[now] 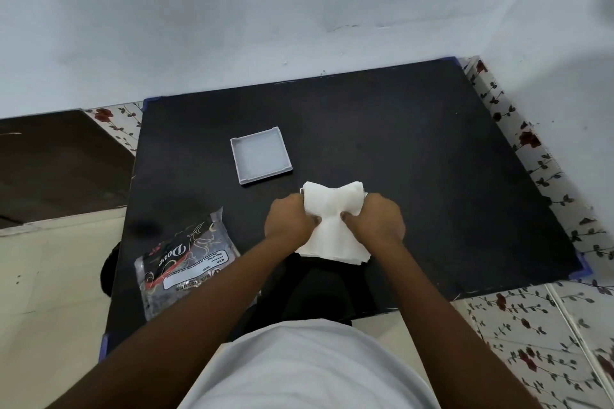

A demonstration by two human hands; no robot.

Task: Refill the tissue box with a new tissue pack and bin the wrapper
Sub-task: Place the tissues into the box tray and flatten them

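Tissue stack [332, 226]: white, bare, out of its wrapper, sitting just below the middle of the frame, gripped from both sides and bunched in at the waist so the far end flares out wider.
Left hand [289, 221]: clamped onto the left edge of the stack, fingers curled over the top and thumb pressing in on the near side.
Right hand [375, 221]: same deal mirrored on the right edge, fingers wrapped around the tissues, thumb tip digging in close to the other thumb.
Tissue box tray [261, 156]: shallow grey square thing, open side up, nothing inside, a bit above and left of the hands, close to the stack's far end but not touching it as far as I can see.
Wrapper [186, 262]: clear plastic with black and gold print, crumpled flat in the lower left of the frame, next to the left forearm, well apart from the tray.
Table [415, 159]: black top, everything is on it or over it.
Can't tell: whether the stack rests on the table or is lifted off it.
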